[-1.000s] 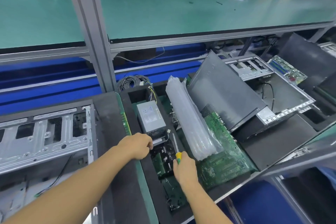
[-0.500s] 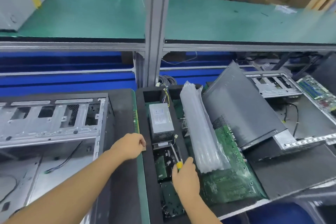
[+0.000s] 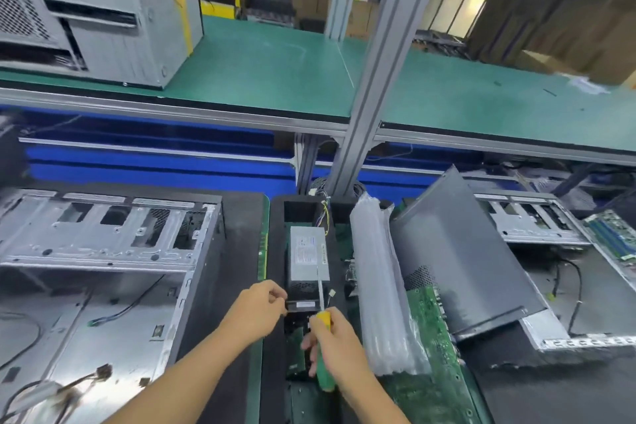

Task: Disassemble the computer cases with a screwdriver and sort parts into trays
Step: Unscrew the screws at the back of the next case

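Fingers of the left hand pinch the end of a small black labelled part, which lies in the black tray just in front of the power supply. The right hand grips the screwdriver, shaft pointing away. The part looks light and stiff, probably best held by its edges.

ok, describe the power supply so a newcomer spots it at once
Follow the grey upright post down to the black tray at its foot. The power supply lies in the tray's left channel, just beyond the screwdriver handle. It is the only grey metal box there, white-labelled, among green boards.
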